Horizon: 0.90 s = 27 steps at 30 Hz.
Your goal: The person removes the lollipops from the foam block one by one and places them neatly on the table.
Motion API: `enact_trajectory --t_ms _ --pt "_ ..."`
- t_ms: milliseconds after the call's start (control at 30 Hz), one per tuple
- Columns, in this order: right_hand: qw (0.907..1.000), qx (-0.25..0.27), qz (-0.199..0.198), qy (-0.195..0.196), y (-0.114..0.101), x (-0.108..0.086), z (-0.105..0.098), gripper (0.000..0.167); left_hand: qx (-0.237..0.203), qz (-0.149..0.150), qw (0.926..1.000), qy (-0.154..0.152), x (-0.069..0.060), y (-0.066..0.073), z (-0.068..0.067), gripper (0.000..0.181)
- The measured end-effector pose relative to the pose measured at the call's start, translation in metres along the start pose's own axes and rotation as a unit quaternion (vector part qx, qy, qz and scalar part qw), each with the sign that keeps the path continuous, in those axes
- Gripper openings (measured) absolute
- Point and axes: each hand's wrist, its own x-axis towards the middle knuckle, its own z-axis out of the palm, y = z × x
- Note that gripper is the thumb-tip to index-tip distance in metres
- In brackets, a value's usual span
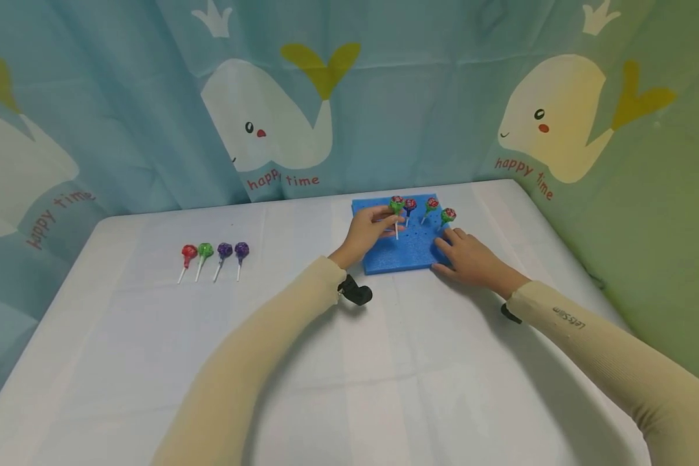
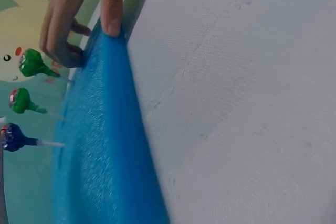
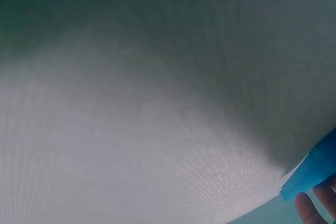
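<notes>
In the head view, my left hand (image 1: pixel 368 230) pinches a lollipop (image 1: pixel 397 206) with a green and red wrapper, its white stick hanging down over a blue foam board (image 1: pixel 399 255). Three lollipops stand upright in the board beside it: a purple one (image 1: pixel 410 205), a green and red one (image 1: pixel 432 205) and another green and red one (image 1: pixel 448 215). At the board's right end rests my right hand (image 1: pixel 472 259), fingers spread on its edge. The left wrist view shows the right thumb (image 2: pixel 112 24) touching the foam's front edge.
To the left, several lollipops lie in a row on the white tablecloth (image 1: pixel 303 323): a red one (image 1: pixel 189 254), a green one (image 1: pixel 206 251) and purple ones (image 1: pixel 241 251). Behind the table hangs a curtain (image 1: pixel 396 129) printed with whales.
</notes>
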Motion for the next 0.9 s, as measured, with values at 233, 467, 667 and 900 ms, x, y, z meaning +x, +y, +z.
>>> enact_trajectory --t_ms 233,467,667,900 --pt "1.0000 0.001 0.002 0.002 -0.001 -0.001 0.001 0.052 -0.008 0.009 0.9998 -0.015 -0.012 0.004 -0.010 0.031" --pt "1.0000 0.006 -0.001 0.006 -0.001 -0.001 0.003 0.051 -0.028 -0.001 0.9996 -0.010 -0.027 0.009 -0.022 0.030" --pt "0.9999 0.010 -0.004 0.007 0.000 -0.001 0.002 0.051 -0.045 -0.024 0.9984 0.026 -0.036 0.011 -0.038 0.032" --pt "1.0000 0.005 -0.004 0.004 -0.001 -0.002 -0.003 0.050 -0.043 -0.049 0.9956 0.067 -0.047 0.014 -0.064 0.034"
